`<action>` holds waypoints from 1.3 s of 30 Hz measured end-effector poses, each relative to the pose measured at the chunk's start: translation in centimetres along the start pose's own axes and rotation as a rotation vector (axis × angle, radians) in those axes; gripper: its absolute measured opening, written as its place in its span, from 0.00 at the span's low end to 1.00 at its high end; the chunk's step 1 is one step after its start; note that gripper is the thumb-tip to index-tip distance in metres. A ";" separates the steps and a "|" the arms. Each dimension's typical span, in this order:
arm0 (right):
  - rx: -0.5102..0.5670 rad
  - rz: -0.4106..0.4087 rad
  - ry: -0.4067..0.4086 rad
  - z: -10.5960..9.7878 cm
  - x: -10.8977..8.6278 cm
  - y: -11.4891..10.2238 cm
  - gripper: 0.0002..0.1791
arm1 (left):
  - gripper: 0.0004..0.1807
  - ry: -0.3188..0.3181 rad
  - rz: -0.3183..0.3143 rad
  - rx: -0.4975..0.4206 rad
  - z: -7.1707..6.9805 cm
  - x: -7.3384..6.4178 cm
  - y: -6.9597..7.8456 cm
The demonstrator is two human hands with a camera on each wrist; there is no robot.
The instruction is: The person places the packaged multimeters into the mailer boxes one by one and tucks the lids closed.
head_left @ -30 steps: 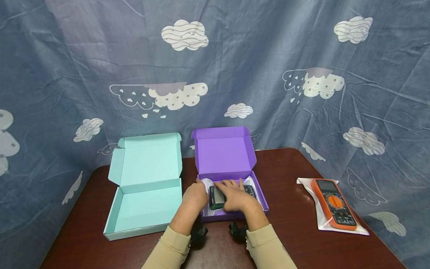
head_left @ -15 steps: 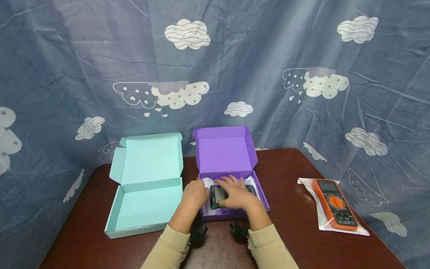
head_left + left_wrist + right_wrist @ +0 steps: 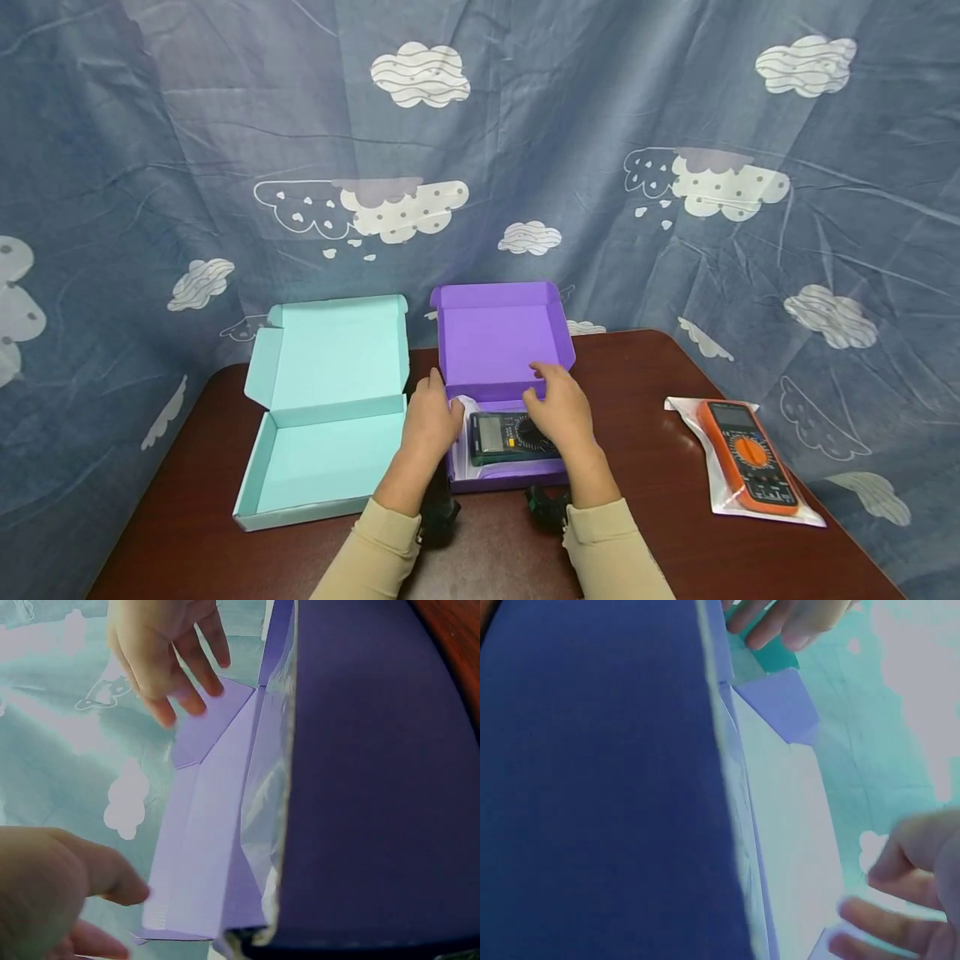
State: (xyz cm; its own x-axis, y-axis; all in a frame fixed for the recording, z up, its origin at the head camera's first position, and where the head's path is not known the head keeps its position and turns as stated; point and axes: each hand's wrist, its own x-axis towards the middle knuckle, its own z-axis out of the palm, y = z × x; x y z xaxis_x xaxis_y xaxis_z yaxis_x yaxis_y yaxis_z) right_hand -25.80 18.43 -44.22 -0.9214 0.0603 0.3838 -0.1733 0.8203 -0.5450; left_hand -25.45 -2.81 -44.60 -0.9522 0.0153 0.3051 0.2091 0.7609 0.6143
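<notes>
A dark multimeter [image 3: 492, 435] with a green edge lies in a clear plastic bag inside the open purple box [image 3: 507, 482]. My left hand [image 3: 431, 421] is over the box's left side, its fingers relaxed and holding nothing. Above the right side, my right hand [image 3: 562, 412] has spread fingers and hides the multimeter's right end. In the left wrist view, the purple box's front wall [image 3: 382, 780] blocks sight of the multimeter; my left hand [image 3: 45, 889] is at lower left. My right hand [image 3: 922, 892] shows loosely bent fingers in the right wrist view.
An open mint-green box [image 3: 326, 467] stands to the left, its lid raised. At the right edge of the brown table [image 3: 637, 500] lies an orange multimeter [image 3: 750, 454] in a clear bag. A blue cloud-patterned cloth [image 3: 525, 125] hangs behind.
Both hands have lifted off the multimeter and its bag; the right hand moved right and away, uncovering the multimeter's screen and part of its dial. The boxes stay in place.
</notes>
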 end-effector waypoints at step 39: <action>0.175 0.158 -0.003 -0.7 0.6 2.0 0.50 | 0.38 0.035 0.085 -0.512 0.2 0.6 0.0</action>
State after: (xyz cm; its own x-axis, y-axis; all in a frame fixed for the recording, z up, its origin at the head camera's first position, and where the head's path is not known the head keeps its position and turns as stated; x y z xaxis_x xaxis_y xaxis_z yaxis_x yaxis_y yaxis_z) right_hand -26.42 20.52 -44.61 -0.9429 0.1786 0.2811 -0.0839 0.6895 -0.7194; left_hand -26.05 -2.69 -44.63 -0.9208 0.0346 0.3885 0.3762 0.3425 0.8609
